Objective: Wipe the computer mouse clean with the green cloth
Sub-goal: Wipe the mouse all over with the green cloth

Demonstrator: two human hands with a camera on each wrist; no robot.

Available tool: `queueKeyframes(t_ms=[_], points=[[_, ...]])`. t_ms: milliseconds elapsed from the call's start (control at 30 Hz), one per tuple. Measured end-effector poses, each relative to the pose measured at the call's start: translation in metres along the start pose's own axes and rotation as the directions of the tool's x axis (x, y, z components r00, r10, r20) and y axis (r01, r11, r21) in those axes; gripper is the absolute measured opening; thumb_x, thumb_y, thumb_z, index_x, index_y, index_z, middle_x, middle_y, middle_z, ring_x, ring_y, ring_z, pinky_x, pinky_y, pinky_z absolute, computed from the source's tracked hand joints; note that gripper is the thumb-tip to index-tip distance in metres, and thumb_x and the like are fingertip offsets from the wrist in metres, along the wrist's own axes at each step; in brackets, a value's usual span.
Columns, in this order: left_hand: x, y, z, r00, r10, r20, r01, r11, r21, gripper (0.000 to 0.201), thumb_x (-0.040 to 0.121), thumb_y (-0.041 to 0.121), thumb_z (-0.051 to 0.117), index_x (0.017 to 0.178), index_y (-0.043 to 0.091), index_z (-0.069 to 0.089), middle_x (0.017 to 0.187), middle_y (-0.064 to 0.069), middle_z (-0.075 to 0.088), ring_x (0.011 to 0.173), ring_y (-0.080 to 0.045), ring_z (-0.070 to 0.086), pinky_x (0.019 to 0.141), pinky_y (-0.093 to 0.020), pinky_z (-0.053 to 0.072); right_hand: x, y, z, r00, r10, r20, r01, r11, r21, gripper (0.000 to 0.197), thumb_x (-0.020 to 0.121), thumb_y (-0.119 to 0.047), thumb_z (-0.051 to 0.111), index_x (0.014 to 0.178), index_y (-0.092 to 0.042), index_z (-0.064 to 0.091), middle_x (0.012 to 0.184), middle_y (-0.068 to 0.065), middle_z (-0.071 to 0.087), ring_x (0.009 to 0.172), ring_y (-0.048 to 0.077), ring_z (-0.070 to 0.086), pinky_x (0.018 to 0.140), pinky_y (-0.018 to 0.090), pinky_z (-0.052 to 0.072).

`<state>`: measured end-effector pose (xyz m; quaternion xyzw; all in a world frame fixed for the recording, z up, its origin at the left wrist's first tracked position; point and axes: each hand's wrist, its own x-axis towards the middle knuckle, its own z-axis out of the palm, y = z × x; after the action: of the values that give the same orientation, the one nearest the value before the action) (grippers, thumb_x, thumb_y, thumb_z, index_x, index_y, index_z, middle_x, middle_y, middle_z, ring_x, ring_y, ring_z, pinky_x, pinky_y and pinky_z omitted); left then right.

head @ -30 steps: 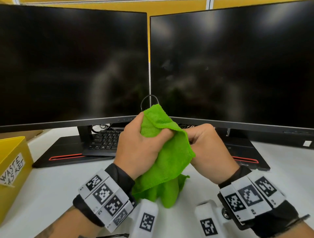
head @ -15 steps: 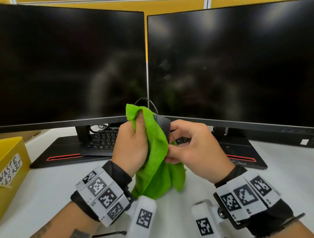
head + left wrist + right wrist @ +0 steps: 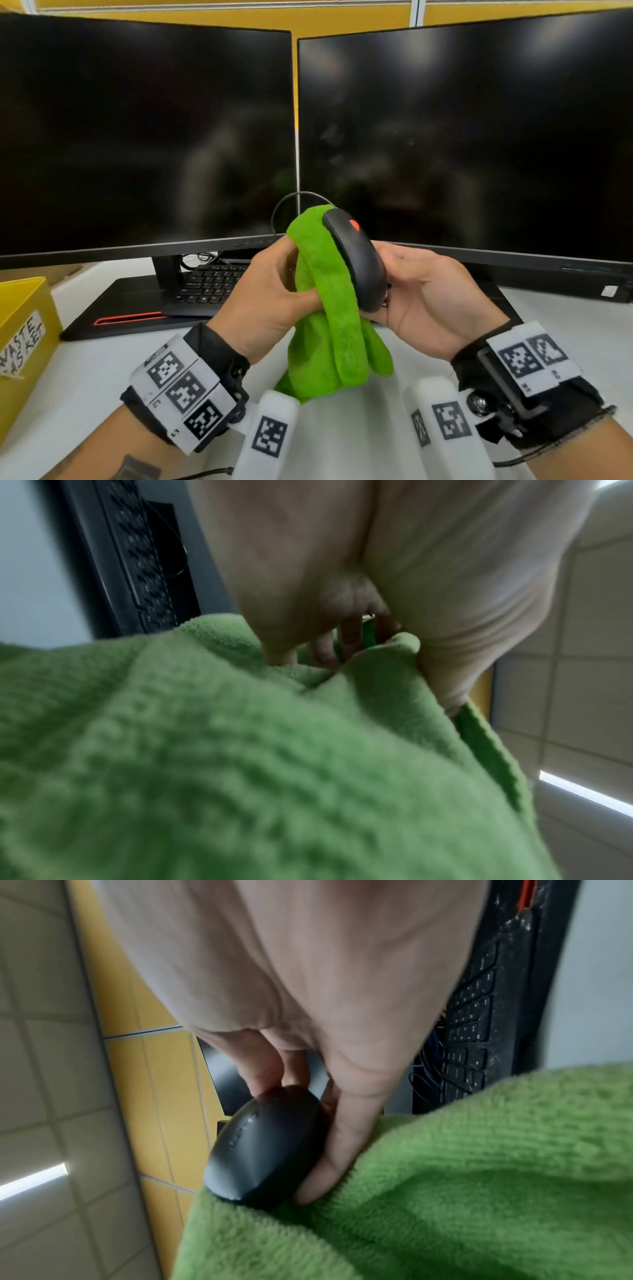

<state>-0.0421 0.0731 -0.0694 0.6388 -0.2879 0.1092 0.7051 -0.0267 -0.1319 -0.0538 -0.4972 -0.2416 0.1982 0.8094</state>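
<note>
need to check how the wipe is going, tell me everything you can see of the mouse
The mouse is black, smooth matte plastic by its look, with an orange-red scroll wheel near its upper end and a thin dark cable looping off the top. It is held up off the desk, tilted on edge. The right hand holds it, thumb and fingers on opposite sides. The green cloth, gripped by the left hand, lies against its left side.

left hand (image 3: 270,294) fingers: hidden behind green cloth (image 3: 329,308) | mouse (image 3: 359,260) underside: hidden by right hand (image 3: 428,301) | left wrist view: blurred | yellow box (image 3: 24,329): cut off at edge
</note>
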Motion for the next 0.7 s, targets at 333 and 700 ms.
queueKeyframes(t_ms=[333, 700], points=[[0.005, 0.001, 0.0, 0.959, 0.03, -0.282, -0.05, 0.997, -0.062, 0.019, 0.082, 0.02, 0.08, 0.099, 0.014, 0.073, 0.093, -0.009, 0.079, 0.087, -0.023, 0.075, 0.079, -0.038, 0.062, 0.003, 0.011, 0.004, 0.999, -0.036, -0.004, 0.035, 0.99, -0.139, 0.043, 0.099, -0.018, 0.044, 0.133, -0.003, 0.066, 0.137, 0.027, 0.064, 0.133, 0.051, 0.053, 0.108, 0.068, 0.039], [0.003, 0.0, -0.006, 0.973, 0.06, -0.223, -0.076, 0.995, -0.062, 0.042, 0.067, 0.016, 0.084, 0.108, 0.013, 0.074, 0.104, -0.012, 0.078, 0.098, -0.027, 0.073, 0.087, -0.044, 0.06, 0.001, 0.009, 0.007, 0.999, -0.045, -0.006, 0.045, 0.995, -0.086, 0.041, 0.105, -0.015, 0.037, 0.131, 0.0, 0.065, 0.135, 0.029, 0.064, 0.117, 0.042, 0.062, 0.104, 0.062, 0.046]])
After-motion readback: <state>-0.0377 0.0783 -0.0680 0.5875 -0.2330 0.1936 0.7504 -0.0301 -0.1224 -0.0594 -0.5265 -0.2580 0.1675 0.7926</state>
